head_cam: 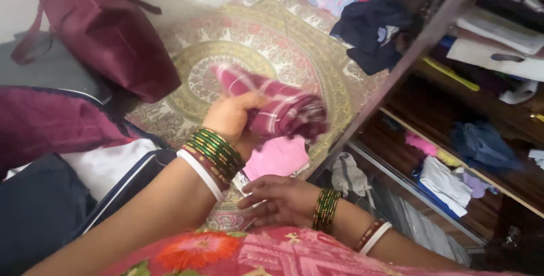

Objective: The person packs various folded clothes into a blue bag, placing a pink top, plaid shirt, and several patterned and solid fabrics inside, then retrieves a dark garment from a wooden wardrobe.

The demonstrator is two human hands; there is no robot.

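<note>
Left hand: clenched around a folded maroon checked cloth, held raised above the patterned bedspread. Right hand: released, fingers spread, resting low just beside a pink garment lying on the bedspread. Maroon bag sits at upper left.
</note>
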